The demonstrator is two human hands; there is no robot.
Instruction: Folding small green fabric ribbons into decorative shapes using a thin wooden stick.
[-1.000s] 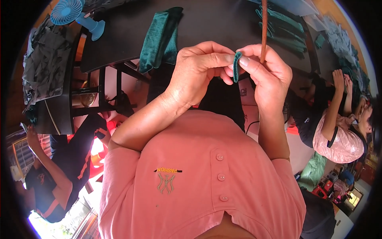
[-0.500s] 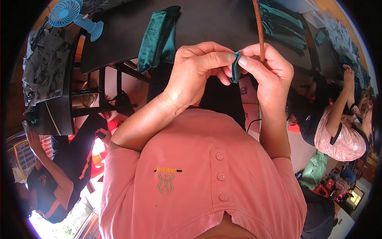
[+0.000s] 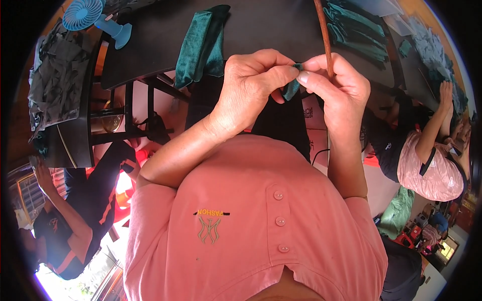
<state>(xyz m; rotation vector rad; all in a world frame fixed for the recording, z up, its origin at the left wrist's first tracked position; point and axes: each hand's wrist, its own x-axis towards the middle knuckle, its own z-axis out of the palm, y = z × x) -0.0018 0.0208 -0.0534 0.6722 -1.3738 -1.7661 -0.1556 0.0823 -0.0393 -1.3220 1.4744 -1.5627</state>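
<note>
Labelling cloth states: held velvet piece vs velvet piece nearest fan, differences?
The held velvet piece is pinched in the hands; the table velvet piece lies on the black table, overhanging its edge. The held piece shows little cloth; the table piece shows much more. Both are green.

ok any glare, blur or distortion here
Head view: harsh white glare at lower left, beside the co-worker; head view: edges bow toward a black fisheye rim; head view: left hand and right hand fairly sharp, green fabric between them dark.

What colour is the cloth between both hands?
Dark bluish green; the cloth shows in the head view.
</note>
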